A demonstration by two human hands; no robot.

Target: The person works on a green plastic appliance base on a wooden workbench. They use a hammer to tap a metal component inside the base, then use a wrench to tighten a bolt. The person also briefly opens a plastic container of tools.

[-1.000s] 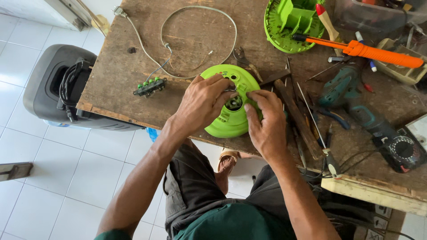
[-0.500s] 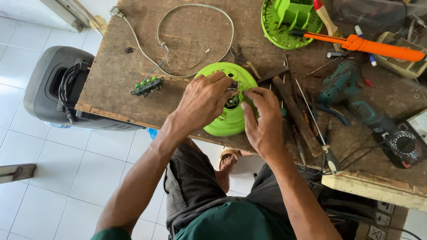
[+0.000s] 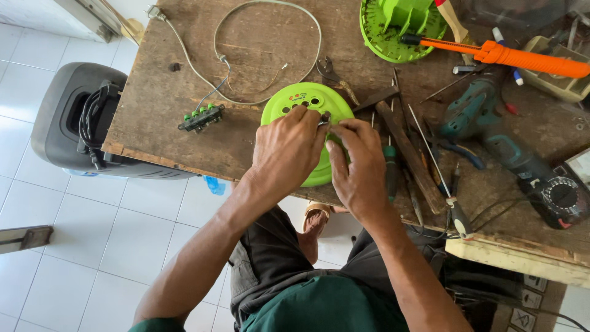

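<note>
A round bright green plastic housing (image 3: 294,103) lies on the worn wooden workbench (image 3: 258,49) near its front edge. My left hand (image 3: 287,154) rests over the middle of it, fingers curled at its centre. Close beside it, my right hand (image 3: 358,167) pinches a small metal part at the same spot. What the fingertips hold is mostly hidden. A thin grey cable (image 3: 246,55) loops behind the housing to a small black switch block with green buttons (image 3: 200,117).
A second green housing part (image 3: 399,24) sits at the back. An orange-handled tool (image 3: 522,58), a teal cordless drill (image 3: 491,135), screwdrivers (image 3: 430,166), pliers (image 3: 335,77) and a multimeter (image 3: 562,197) crowd the right side. A black speaker (image 3: 74,123) stands on the white tiled floor at the left.
Both hands have drawn closer together over the centre of the green housing. The view shifted slightly, so the bench sits a little lower in frame.
</note>
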